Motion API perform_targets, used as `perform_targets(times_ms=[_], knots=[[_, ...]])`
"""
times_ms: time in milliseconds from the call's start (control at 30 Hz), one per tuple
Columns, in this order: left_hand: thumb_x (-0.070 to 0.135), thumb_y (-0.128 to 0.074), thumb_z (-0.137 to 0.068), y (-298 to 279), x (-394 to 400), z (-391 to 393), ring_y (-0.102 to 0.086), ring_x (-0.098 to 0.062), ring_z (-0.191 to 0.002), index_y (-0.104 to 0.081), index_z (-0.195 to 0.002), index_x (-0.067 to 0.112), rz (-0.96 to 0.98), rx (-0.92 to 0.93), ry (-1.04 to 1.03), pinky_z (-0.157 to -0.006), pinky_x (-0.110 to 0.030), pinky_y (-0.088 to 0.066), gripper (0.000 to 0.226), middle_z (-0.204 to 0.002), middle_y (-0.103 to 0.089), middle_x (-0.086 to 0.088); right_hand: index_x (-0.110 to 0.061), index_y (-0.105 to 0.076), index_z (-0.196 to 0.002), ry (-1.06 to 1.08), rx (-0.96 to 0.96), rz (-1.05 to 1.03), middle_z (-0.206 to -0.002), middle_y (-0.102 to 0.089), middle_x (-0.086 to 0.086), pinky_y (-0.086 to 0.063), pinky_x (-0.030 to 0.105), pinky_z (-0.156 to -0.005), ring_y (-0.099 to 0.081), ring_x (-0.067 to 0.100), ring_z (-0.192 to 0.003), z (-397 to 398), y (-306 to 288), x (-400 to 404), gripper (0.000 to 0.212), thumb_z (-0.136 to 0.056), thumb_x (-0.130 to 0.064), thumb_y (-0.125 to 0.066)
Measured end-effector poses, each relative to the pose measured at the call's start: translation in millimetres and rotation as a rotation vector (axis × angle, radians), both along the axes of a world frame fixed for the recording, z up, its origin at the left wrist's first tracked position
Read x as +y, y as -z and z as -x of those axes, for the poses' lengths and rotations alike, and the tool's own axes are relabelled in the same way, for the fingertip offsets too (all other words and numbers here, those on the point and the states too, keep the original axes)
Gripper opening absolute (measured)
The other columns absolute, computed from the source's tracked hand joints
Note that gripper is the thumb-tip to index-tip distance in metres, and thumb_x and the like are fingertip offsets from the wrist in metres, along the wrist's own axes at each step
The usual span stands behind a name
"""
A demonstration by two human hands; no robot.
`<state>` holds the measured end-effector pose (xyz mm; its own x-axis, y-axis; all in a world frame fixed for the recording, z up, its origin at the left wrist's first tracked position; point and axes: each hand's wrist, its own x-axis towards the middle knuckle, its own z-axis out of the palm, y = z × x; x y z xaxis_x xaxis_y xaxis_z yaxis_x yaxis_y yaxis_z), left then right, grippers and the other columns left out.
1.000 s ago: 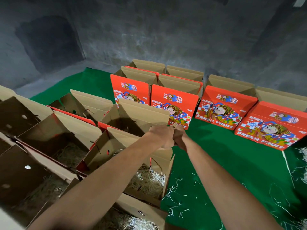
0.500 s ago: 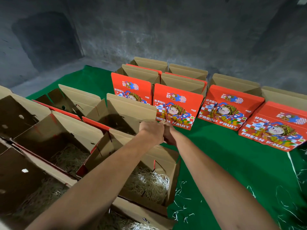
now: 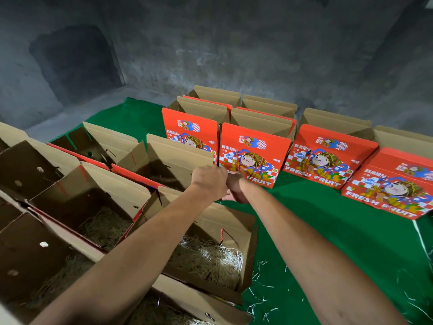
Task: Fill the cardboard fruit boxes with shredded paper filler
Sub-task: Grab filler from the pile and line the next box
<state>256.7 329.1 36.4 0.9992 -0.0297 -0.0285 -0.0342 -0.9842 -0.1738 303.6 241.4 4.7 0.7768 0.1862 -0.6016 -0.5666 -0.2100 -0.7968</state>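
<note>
Both arms reach forward over the brown boxes. My left hand [image 3: 209, 181] and my right hand [image 3: 235, 189] meet, fingers curled, at the right end of an open cardboard box [image 3: 173, 153] in the second row, and they appear to grip its end flap. My left hand partly hides the right one. Just below them the nearest open box [image 3: 252, 242] holds pale shredded paper [image 3: 210, 257] on its bottom. Another open box [image 3: 110, 181] to the left holds shredded paper [image 3: 106, 227] too.
Red "Fresh Fruit" boxes [image 3: 254, 156] stand in rows behind the hands, with more of them [image 3: 328, 158] off to the right. A green cloth [image 3: 304, 226] covers the surface, with loose paper strands [image 3: 260, 299] on it. More open brown boxes [image 3: 25, 170] line the left. A grey concrete wall [image 3: 234, 43] stands behind.
Both hands have moved left together, and the open box they hold has shifted left, away from the red boxes. The view has tilted slightly.
</note>
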Motion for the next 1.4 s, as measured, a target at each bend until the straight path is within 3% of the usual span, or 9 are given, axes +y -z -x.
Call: perform_targets(times_ms=[200, 300, 400, 567, 733, 833, 1000, 1200, 1400], knots=[[0.034, -0.051, -0.098, -14, -27, -43, -0.063, -0.029, -0.112, -0.056, -0.126, 0.016, 0.06, -0.086, 0.063, -0.088, -0.037, -0.05, 0.033, -0.122, -0.062, -0.009, -0.011, -0.069, -0.101, 0.101, -0.231, -0.105, -0.074, -0.073, 0.005, -0.056, 0.031, -0.053, -0.064, 0.019, -0.052, -45, -15, -43, 0.021, -0.1, -0.003, -0.05], [0.027, -0.055, -0.095, -17, -44, -80, -0.061, -0.028, -0.117, -0.053, -0.132, 0.021, 0.104, -0.104, 0.092, -0.092, -0.038, -0.05, 0.037, -0.127, -0.061, -0.006, -0.002, -0.069, -0.111, 0.087, -0.489, 0.133, -0.11, -0.069, 0.021, -0.051, 0.032, -0.08, -0.061, 0.022, -0.087, -80, -19, -73, 0.019, -0.097, 0.0, -0.057], [0.015, -0.056, -0.092, -13, -54, -122, -0.054, -0.026, -0.124, -0.045, -0.139, 0.019, 0.124, -0.13, 0.146, -0.092, -0.04, -0.051, 0.048, -0.132, -0.055, -0.005, -0.01, -0.06, -0.131, 0.017, -0.633, 0.45, -0.13, -0.063, 0.01, -0.047, 0.029, -0.098, -0.061, 0.024, -0.114, -110, -24, -103, 0.037, -0.094, -0.008, -0.063], [0.02, -0.059, -0.092, -2, -69, -179, -0.042, -0.025, -0.133, -0.042, -0.141, 0.015, 0.199, -0.12, 0.158, -0.102, -0.042, -0.044, 0.051, -0.14, -0.046, -0.006, -0.021, -0.046, -0.141, -0.134, -0.752, 0.8, -0.133, -0.058, 0.006, -0.052, 0.043, -0.097, -0.059, 0.027, -0.118, -141, -15, -147, 0.048, -0.096, -0.012, -0.056], [0.015, -0.065, -0.088, 15, -89, -209, -0.035, -0.024, -0.14, -0.031, -0.15, 0.018, 0.271, -0.119, 0.2, -0.114, -0.045, -0.034, 0.071, -0.148, -0.04, -0.004, -0.02, -0.038, -0.145, -0.13, -0.927, 0.986, -0.144, -0.04, 0.006, -0.05, 0.042, -0.101, -0.045, 0.026, -0.13, -162, -2, -159, 0.063, -0.089, -0.013, -0.068], [0.012, -0.064, -0.087, 27, -94, -214, -0.031, -0.024, -0.144, -0.029, -0.152, 0.022, 0.221, -0.132, 0.207, -0.118, -0.044, -0.026, 0.075, -0.151, -0.041, -0.002, -0.021, -0.046, -0.138, -0.192, -0.846, 1.083, -0.129, -0.059, 0.007, -0.054, 0.039, -0.093, -0.057, 0.026, -0.118, -160, 5, -162, 0.05, -0.092, -0.016, -0.066], [0.012, -0.056, -0.092, 31, -104, -206, -0.055, -0.021, -0.122, -0.061, -0.126, 0.027, 0.118, -0.232, 0.214, -0.109, -0.037, -0.031, 0.037, -0.124, -0.066, 0.0, -0.018, -0.054, -0.123, -0.232, -0.908, 1.108, -0.107, -0.068, 0.008, -0.057, 0.038, -0.08, -0.068, 0.025, -0.095, -138, 17, -184, 0.024, -0.101, -0.013, -0.05], [0.024, -0.047, -0.102, 17, -143, -151, -0.066, -0.028, -0.103, -0.067, -0.117, 0.027, 0.311, -0.08, 0.258, -0.088, -0.034, -0.051, 0.026, -0.113, -0.071, -0.007, -0.018, -0.05, -0.128, -0.39, -0.978, 1.269, -0.12, -0.067, 0.005, -0.035, 0.038, -0.102, -0.049, 0.025, -0.122, -87, 16, -240, 0.031, -0.098, -0.015, -0.043], [0.025, -0.045, -0.106, 11, -210, -66, -0.069, -0.021, -0.095, -0.068, -0.121, 0.025, 0.473, 0.003, 0.347, -0.088, -0.032, -0.055, 0.028, -0.109, -0.073, -0.005, -0.017, -0.052, -0.122, -0.452, -0.974, 1.314, -0.118, -0.068, 0.004, -0.024, 0.038, -0.115, -0.053, 0.021, -0.118, 9, 5, -320, 0.024, -0.102, -0.018, -0.039]])
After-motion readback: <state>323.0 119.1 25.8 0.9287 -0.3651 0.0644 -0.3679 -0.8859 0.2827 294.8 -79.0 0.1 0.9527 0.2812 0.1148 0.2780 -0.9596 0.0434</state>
